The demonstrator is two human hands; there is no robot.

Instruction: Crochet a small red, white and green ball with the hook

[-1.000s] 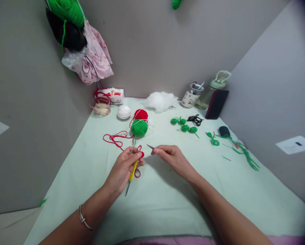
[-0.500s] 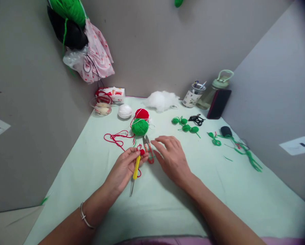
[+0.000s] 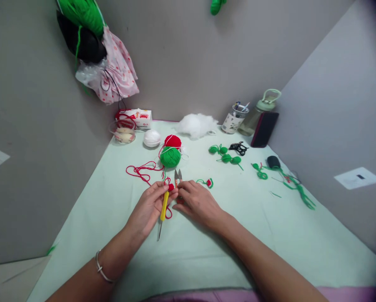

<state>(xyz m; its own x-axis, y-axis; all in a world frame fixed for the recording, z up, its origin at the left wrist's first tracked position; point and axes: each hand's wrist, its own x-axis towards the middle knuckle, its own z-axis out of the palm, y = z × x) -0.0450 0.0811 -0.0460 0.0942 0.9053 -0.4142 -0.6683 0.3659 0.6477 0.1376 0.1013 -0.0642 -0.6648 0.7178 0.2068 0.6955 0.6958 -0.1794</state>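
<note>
Hook (image 3: pixel 164 206) lengthwise, tip toward wearer

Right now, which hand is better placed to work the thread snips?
Probably the right hand: it rests on the snips, while the left hand holds the yellow crochet hook and red yarn piece.

L hand (image 3: pixel 150 205) pinching; R hand (image 3: pixel 195 201) curled; hands touching.

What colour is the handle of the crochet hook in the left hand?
Yellow; the crochet hook's plastic handle shows best in the head view, held by the left hand.
</note>
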